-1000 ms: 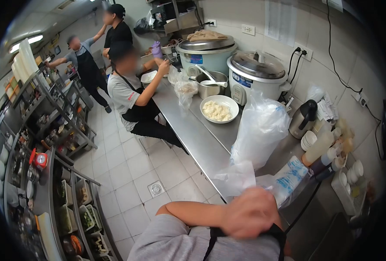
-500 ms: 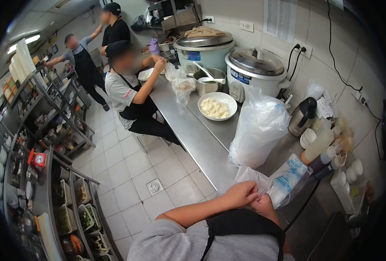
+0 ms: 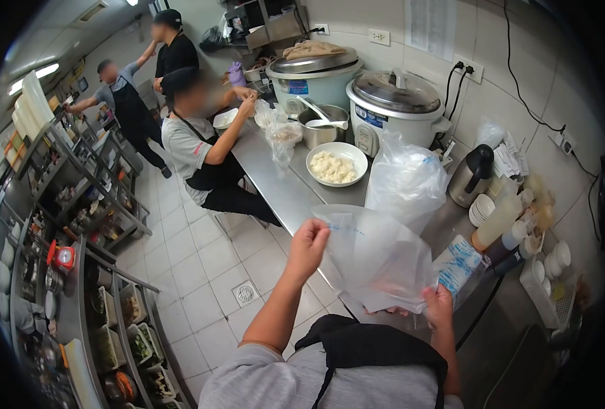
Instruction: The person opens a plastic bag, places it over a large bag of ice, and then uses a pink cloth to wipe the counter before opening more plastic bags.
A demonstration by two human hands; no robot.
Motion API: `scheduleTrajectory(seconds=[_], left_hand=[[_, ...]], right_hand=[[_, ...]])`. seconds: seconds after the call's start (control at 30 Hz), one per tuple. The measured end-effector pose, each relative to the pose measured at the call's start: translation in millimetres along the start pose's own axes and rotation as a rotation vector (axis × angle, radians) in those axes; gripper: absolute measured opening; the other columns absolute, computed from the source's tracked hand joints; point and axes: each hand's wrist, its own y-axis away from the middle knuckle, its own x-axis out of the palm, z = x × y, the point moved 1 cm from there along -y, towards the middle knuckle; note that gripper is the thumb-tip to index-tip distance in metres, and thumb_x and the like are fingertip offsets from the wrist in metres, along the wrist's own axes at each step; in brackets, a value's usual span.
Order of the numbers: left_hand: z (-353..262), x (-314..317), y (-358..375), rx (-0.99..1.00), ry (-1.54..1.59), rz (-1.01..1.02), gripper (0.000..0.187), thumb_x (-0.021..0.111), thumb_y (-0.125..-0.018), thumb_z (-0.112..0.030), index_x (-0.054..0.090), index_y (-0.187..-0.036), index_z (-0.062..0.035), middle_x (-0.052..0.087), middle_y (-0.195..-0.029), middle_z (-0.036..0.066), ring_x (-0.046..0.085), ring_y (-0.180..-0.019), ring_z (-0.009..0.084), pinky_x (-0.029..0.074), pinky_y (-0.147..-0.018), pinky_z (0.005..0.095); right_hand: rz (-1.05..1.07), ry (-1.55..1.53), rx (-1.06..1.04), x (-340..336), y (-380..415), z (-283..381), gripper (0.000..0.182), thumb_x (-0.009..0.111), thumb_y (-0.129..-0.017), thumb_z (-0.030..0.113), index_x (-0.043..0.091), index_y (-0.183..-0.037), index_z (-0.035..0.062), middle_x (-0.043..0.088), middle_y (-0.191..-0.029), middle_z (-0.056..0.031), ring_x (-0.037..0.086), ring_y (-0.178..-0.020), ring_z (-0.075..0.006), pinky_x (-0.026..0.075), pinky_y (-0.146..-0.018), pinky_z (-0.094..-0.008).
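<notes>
A clear plastic bag (image 3: 377,255) hangs spread out between my two hands over the front part of the steel table. My left hand (image 3: 309,247) pinches its upper left edge. At its lower right edge, my right hand (image 3: 439,305) grips the plastic. Behind the bag stands a large, full, whitish plastic bag (image 3: 408,180). A flat packet with blue print (image 3: 458,262) lies just beyond my right hand. Farther back on the table is a white bowl of rice (image 3: 336,165).
Two rice cookers (image 3: 394,102) and a steel pot (image 3: 319,136) line the wall. A steel flask (image 3: 473,176), squeeze bottles (image 3: 497,221) and a white basket (image 3: 551,293) stand right. A seated co-worker (image 3: 203,136) handles plastic at the table's far end. Shelves (image 3: 77,293) run along the left.
My hands were together at the table edge, holding crumpled plastic. They have moved apart, the left one up and leftward, the right one rightward, and the bag is now stretched open between them.
</notes>
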Motion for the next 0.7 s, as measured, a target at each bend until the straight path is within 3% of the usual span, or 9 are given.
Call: scheduleTrajectory(seconds=[0.07, 0.17, 0.33, 0.43, 0.53, 0.6, 0.7], left_hand=[[1.5, -10.5, -2.9, 0.004, 0.023, -0.061, 0.002, 0.050, -0.081, -0.006, 0.049, -0.081, -0.0042, 0.047, -0.070, -0.004, 0.040, -0.060, 0.0023, 0.034, -0.053, 0.0165], [0.7, -20.8, -4.0, -0.004, 0.052, -0.103, 0.004, 0.049, -0.081, -0.006, 0.049, -0.084, -0.0029, 0.049, -0.072, -0.003, 0.042, -0.062, 0.0030, 0.035, -0.056, 0.0163], [-2.6, -26.8, -4.0, -0.023, 0.110, -0.111, 0.009, 0.052, -0.079, -0.007, 0.049, -0.086, -0.0023, 0.049, -0.074, -0.001, 0.043, -0.063, 0.0064, 0.036, -0.058, 0.0189], [-12.9, -17.8, 1.2, 0.309, -0.310, -0.338, 0.018, 0.058, -0.074, -0.008, 0.049, -0.089, -0.0029, 0.050, -0.078, 0.003, 0.046, -0.067, 0.0120, 0.038, -0.058, 0.0230], [-26.8, 3.7, 21.6, 0.388, -0.322, -0.105, 0.021, 0.059, -0.070, -0.006, 0.048, -0.088, -0.0022, 0.046, -0.086, 0.005, 0.045, -0.074, 0.0126, 0.037, -0.061, 0.0225], [-32.1, 30.9, 39.7, 0.155, -0.233, 0.409, 0.034, 0.062, -0.068, -0.011, 0.047, -0.098, -0.0032, 0.046, -0.090, 0.009, 0.045, -0.082, 0.0171, 0.039, -0.067, 0.0256], [-36.9, 64.5, 51.6, 0.353, -0.305, 0.457, 0.051, 0.066, -0.067, -0.021, 0.043, -0.110, -0.0059, 0.048, -0.100, 0.012, 0.043, -0.099, 0.0229, 0.039, -0.076, 0.0319]], right_hand=[[-0.050, -0.018, 0.089, -12.5, 0.6, -10.4, 0.028, 0.058, -0.080, 0.025, 0.052, -0.094, 0.0007, 0.057, -0.081, -0.0034, 0.052, -0.071, -0.0100, 0.041, -0.068, -0.0228], [-0.168, 0.024, -0.016, -19.4, -6.2, -27.6, 0.022, 0.054, -0.081, 0.019, 0.053, -0.094, 0.0013, 0.056, -0.080, -0.0010, 0.050, -0.068, -0.0081, 0.040, -0.067, -0.0210], [-0.099, -0.060, -0.016, -2.2, -9.8, -16.8, 0.013, 0.053, -0.080, 0.011, 0.054, -0.089, 0.0019, 0.056, -0.079, -0.0001, 0.049, -0.067, -0.0075, 0.040, -0.066, -0.0208], [-0.091, -0.013, -0.044, 1.2, -10.3, -17.4, 0.012, 0.053, -0.080, 0.012, 0.054, -0.087, 0.0021, 0.055, -0.075, -0.0002, 0.048, -0.065, -0.0070, 0.039, -0.062, -0.0202], [-0.066, -0.003, -0.023, 18.2, -7.8, -3.0, 0.013, 0.054, -0.080, 0.012, 0.054, -0.087, 0.0015, 0.055, -0.075, -0.0014, 0.049, -0.066, -0.0077, 0.039, -0.060, -0.0204], [-0.029, 0.015, -0.012, 27.5, -8.2, 0.3, 0.013, 0.054, -0.080, 0.012, 0.054, -0.088, 0.0009, 0.056, -0.076, -0.0029, 0.051, -0.068, -0.0090, 0.041, -0.061, -0.0210], [0.085, 0.189, -0.101, 37.3, -10.3, 2.4, 0.014, 0.056, -0.079, 0.011, 0.054, -0.088, 0.0002, 0.057, -0.077, -0.0047, 0.053, -0.069, -0.0112, 0.043, -0.061, -0.0222]])
